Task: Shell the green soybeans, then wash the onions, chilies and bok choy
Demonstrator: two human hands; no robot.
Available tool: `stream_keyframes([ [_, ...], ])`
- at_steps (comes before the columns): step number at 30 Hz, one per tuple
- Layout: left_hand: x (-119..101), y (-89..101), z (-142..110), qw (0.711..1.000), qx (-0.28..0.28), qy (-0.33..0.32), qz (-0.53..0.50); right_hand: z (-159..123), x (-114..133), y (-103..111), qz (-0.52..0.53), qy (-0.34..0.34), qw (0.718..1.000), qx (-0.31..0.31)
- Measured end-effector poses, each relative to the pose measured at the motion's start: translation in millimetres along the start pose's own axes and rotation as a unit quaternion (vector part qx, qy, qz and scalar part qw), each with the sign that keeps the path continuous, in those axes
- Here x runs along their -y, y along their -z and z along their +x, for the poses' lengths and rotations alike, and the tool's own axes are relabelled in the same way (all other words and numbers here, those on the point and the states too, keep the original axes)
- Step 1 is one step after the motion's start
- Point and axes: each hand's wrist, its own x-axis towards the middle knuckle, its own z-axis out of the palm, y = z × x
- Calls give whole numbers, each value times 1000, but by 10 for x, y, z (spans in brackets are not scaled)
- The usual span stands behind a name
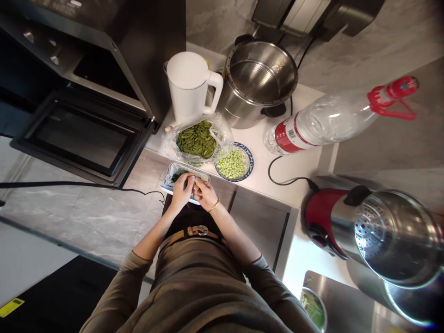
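Observation:
My left hand [181, 188] and my right hand [206, 194], with a gold bracelet on its wrist, meet at the fingertips. Both have their fingers pinched together; whatever lies between them is too small and hidden to make out. Just below them is a small lined bin [167, 180] at the counter's front edge, with dark green matter inside. Beyond my hands, a clear plastic bag holds many green edamame pods [197, 140]. To its right, a blue-patterned plate [250, 158] carries pale green shelled beans [232, 164].
A white pitcher [189, 88] and a steel pot [239, 108] stand behind the bag. A large water bottle [315, 125] is to the right, near a red-and-steel appliance [326, 212]. At left, an oven door [86, 134] hangs open. A cord [287, 183] crosses the counter [267, 185].

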Motion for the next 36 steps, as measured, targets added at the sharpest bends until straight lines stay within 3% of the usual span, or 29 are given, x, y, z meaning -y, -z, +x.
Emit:
stream_keyframes([
  [4, 148, 94, 81, 993, -59, 54, -90, 0, 98, 91, 15, -55, 998, 37],
  [7, 297, 204, 118, 991, -79, 81, -77, 21, 154, 182, 47, -63, 996, 39],
  [12, 573, 288, 128, 992, 30, 103, 66, 47, 253, 285, 78, -63, 994, 46],
  [15, 590, 249, 123, 991, 40, 75, 103, 49, 290, 309, 76, -46, 995, 55],
  [20, 371, 184, 195, 991, -57, -17, 120, 82, 232, 344, 53, 20, 998, 25],
  [23, 303, 159, 387, 986, -61, -63, 145, 122, 178, 376, 36, 29, 999, -9],
  [26, 337, 88, 741, 980, -51, -84, 175, 149, 158, 392, 25, 1, 1000, -3],
  [32, 422, -152, 1519, 958, 24, -21, 284, 153, 123, 389, 53, -24, 998, 32],
  [36, 422, -252, 1663, 933, 78, -47, 348, 180, 28, 445, 19, -20, 999, 20],
])
